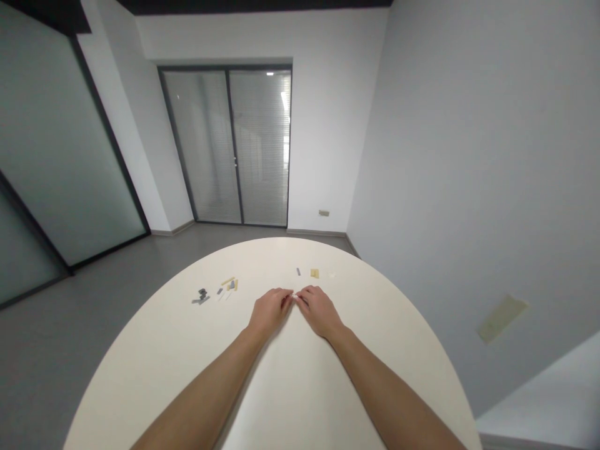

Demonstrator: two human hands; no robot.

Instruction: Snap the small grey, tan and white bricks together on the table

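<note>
My left hand (272,307) and my right hand (319,309) meet at the middle of the table, fingertips almost touching. Between them they pinch a small white piece (294,295), mostly covered by the fingers; its exact kind is too small to tell. Both hands are closed on it. Just beyond the fingers lie a small grey-purple strip (299,272) and a yellow piece (314,273). Left of my left hand lies a loose group of small flat pieces: yellow strips (228,281), a grey-purple piece (220,291) and dark grey pieces (202,292).
The round cream table (187,369) has its curved far edge just past the pieces. A faint white piece (332,275) lies at the far right. A grey wall (469,156) rises close on the right, and glass doors (260,150) stand beyond the table.
</note>
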